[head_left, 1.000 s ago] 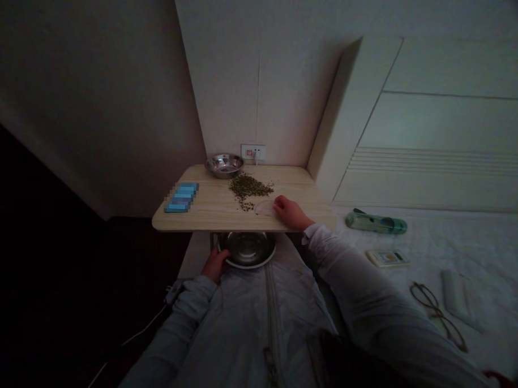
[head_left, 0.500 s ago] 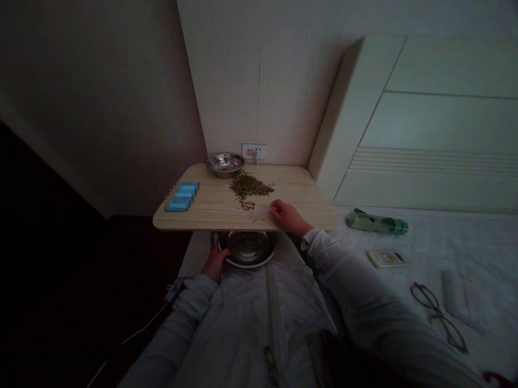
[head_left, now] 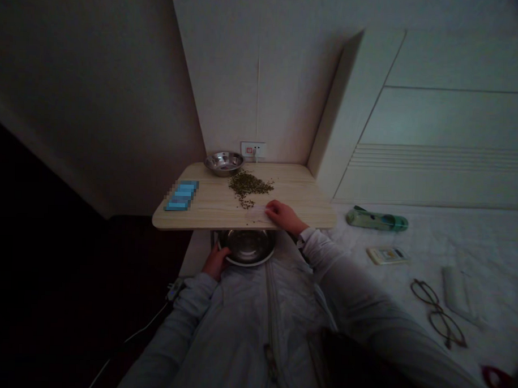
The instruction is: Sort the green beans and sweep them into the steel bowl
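Observation:
My left hand grips the left rim of a metal basin, held just below the table's front edge over my lap. My right hand rests low at the front right of the small wooden table. Its fingers pinch a thin, pale, see-through flat piece, whose exact kind I cannot make out. Just beyond that piece lies a spread heap of small dark green-brown grains, with a few loose ones straggling toward the front edge.
A second metal basin stands at the table's back left, by a wall socket. A blurred-out blue-screened device lies at the left. On the bed are a green bottle, a phone and glasses.
My right hand has slid slightly left with the see-through piece, and a few grains near the front edge have shifted left. My left hand stays on the basin.

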`<state>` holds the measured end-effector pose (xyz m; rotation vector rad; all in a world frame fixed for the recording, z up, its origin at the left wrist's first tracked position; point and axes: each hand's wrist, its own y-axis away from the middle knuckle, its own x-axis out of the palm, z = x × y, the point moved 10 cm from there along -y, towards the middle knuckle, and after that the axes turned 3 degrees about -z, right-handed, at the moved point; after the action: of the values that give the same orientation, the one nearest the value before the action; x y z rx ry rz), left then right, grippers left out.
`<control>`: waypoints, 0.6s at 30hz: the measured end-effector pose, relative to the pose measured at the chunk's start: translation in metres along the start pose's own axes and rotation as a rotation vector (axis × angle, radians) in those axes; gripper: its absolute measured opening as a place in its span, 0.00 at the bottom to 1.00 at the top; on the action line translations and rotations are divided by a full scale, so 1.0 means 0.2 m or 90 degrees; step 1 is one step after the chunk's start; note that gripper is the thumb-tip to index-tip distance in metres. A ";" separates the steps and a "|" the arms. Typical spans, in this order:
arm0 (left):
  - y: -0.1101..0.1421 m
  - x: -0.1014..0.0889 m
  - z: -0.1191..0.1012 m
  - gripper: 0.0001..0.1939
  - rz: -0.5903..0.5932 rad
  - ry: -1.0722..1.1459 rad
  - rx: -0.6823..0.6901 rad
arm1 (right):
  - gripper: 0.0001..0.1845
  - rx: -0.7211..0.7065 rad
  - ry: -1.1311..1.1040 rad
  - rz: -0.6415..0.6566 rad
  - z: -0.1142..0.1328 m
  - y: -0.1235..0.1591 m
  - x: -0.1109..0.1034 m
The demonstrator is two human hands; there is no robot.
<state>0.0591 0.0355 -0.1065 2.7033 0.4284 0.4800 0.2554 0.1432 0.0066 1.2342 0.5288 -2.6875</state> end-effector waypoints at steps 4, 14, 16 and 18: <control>-0.02 -0.01 0.01 0.24 0.003 0.006 0.002 | 0.11 0.021 -0.069 -0.006 -0.02 -0.01 -0.01; -0.03 -0.02 0.02 0.26 -0.003 0.026 -0.003 | 0.09 0.041 -0.265 -0.005 -0.06 0.00 0.01; -0.03 -0.01 0.03 0.26 0.005 0.034 -0.005 | 0.09 0.040 -0.275 -0.002 -0.05 0.00 0.02; -0.04 -0.01 0.04 0.26 0.010 0.041 -0.007 | 0.09 0.046 -0.280 0.002 -0.05 0.01 0.02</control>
<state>0.0585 0.0393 -0.1164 2.6881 0.4215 0.5730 0.2594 0.1454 -0.0024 0.6176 0.3682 -2.8690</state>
